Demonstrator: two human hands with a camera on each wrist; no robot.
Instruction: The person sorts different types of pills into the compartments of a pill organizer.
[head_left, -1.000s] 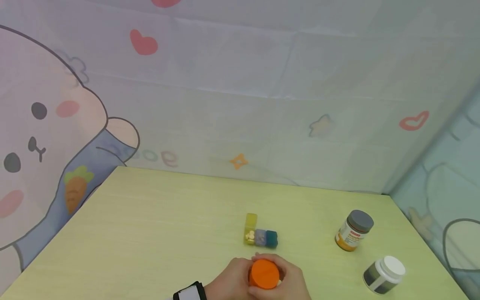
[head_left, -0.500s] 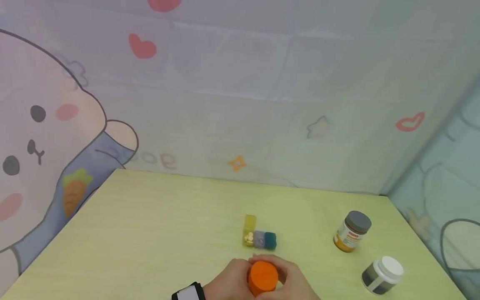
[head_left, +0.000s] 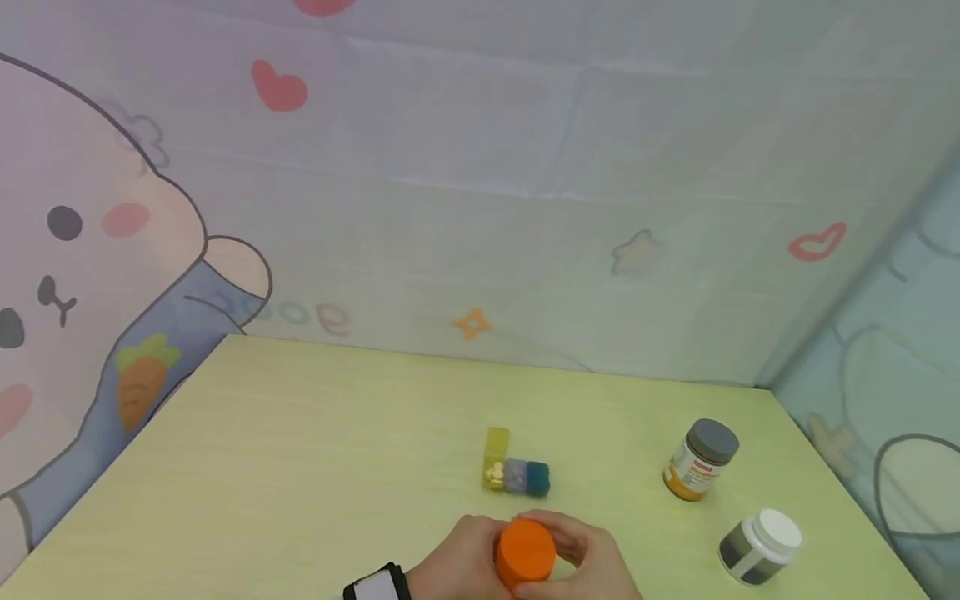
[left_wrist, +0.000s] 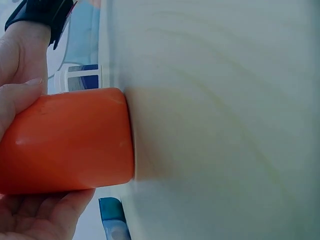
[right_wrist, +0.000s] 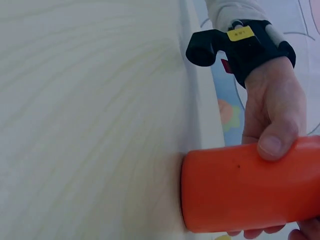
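An orange bottle [head_left: 527, 552] stands upright at the near side of the table, its base right at the tabletop in both wrist views. My left hand [head_left: 463, 560] grips its body from the left; in the right wrist view the left thumb [right_wrist: 274, 142] lies along the near side, with fingertips showing beyond. My right hand [head_left: 596, 557] holds the bottle high up from the right, fingers at the far side and thumb at the near side. Just beyond them lies a small pill organizer [head_left: 516, 475], its yellow compartment open with pale pills [head_left: 494, 474] inside.
To the right stand a grey-capped supplement bottle [head_left: 702, 460] and, nearer, a white-lidded jar [head_left: 761, 547] with dark label panels. A printed cloth backdrop [head_left: 525, 167] rises behind the table's far edge.
My right hand has swung a little to the right around the bottle's top, and a wider gap shows between its palm and the bottle. The left hand keeps its grip. The view shifts slightly.
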